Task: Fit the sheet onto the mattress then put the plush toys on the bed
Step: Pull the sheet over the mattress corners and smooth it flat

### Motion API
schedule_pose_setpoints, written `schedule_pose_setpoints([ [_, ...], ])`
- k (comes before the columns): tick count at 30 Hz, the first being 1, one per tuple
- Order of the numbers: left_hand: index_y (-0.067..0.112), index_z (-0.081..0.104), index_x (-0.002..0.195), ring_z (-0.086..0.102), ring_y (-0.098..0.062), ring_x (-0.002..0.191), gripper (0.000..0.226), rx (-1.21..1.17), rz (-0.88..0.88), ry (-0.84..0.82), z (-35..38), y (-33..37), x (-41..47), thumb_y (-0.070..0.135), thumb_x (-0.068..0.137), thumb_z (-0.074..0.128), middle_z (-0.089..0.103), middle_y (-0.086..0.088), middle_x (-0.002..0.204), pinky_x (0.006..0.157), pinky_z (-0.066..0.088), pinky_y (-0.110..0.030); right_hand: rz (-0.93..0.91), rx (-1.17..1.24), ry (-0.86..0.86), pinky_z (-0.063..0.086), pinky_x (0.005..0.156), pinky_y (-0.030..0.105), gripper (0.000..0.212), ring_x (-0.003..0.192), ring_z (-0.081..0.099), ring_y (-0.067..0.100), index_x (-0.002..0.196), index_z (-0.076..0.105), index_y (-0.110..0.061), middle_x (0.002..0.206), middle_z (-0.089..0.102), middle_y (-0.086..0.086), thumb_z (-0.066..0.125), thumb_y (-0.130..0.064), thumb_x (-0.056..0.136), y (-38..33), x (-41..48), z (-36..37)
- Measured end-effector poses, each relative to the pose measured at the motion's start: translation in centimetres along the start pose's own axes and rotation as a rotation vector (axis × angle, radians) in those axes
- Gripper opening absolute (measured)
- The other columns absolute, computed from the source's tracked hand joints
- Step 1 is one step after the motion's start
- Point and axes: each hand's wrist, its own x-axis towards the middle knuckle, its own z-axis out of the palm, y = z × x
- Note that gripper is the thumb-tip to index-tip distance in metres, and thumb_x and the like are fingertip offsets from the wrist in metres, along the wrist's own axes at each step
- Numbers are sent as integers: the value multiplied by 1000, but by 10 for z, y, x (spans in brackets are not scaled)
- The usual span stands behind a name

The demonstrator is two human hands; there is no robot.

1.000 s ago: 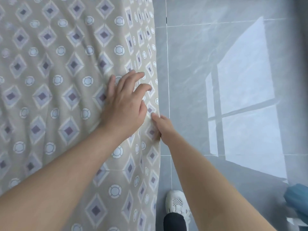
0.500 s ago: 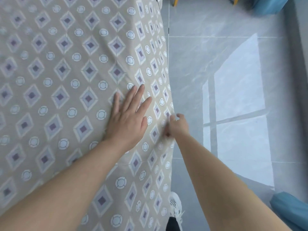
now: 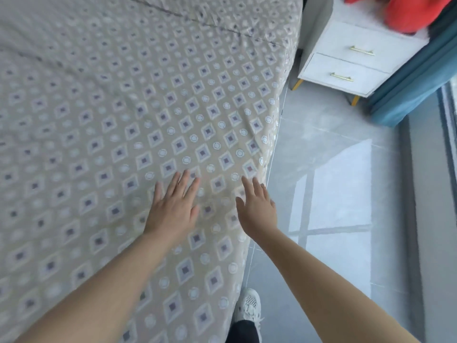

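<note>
The beige sheet (image 3: 138,125) with purple diamonds and white circles covers the mattress across the left and middle of the head view. Its right edge hangs down the bed side. My left hand (image 3: 174,206) lies flat on the sheet with straight, spread fingers. My right hand (image 3: 256,206) is open beside it, fingers straight, at the sheet near the bed's right edge. Something red and soft (image 3: 405,13) sits on the nightstand at the top right; I cannot tell whether it is a plush toy.
A white nightstand (image 3: 346,63) with two gold-handled drawers stands beyond the bed's right side. A blue curtain (image 3: 415,82) hangs next to it. Grey floor tiles (image 3: 333,194) with window light run along the bed. My white shoe (image 3: 248,306) stands by the bed edge.
My right hand has let go of the sheet's hanging edge and opened on top near the edge. My left hand stays flat. The view has lifted, bringing the nightstand into sight.
</note>
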Motion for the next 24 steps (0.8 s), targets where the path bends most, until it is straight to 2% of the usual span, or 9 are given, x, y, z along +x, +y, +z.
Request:
schedule_pose_setpoints([
  [3,26,-7,153,-16,-16,148,59,-35,-6,20,-49,-43,-71,40,102,18,-17,2,161,119,-6,-49,-59,-73,17,15,120,43,56,150,4,20,154,7,-34,163,6,-3,30,-39,103,-64,-74,-22],
  [5,26,0,154,-13,-16,148,57,-92,10,49,-82,-80,-131,39,102,21,-11,3,162,119,-4,-49,-90,-98,23,15,119,43,57,150,5,20,154,8,-33,163,9,-3,30,-40,102,-113,-128,-36],
  [11,21,35,147,16,-19,148,47,-202,15,204,-159,-196,-285,28,100,36,25,2,158,118,8,-49,-196,-58,120,14,119,43,56,149,10,19,154,13,-33,162,14,-4,33,-41,102,-264,-276,-64],
  [16,21,47,138,28,-17,142,41,-254,-50,334,-186,-268,-369,24,97,43,38,3,149,118,15,-48,-372,-51,168,16,118,41,55,148,16,17,153,17,-32,160,19,-5,36,-40,101,-357,-347,-71],
  [19,18,53,132,36,-19,137,38,-273,-98,432,-186,-298,-399,20,94,51,46,1,142,115,18,-49,-479,-85,165,20,116,42,54,146,22,19,152,22,-31,159,25,-4,38,-39,101,-387,-364,-63],
  [24,21,51,134,31,-15,139,39,-297,-156,428,-176,-360,-431,23,96,47,40,6,145,118,14,-48,-586,-179,138,19,117,39,53,146,21,16,151,21,-31,159,24,-5,37,-38,101,-439,-385,-32],
])
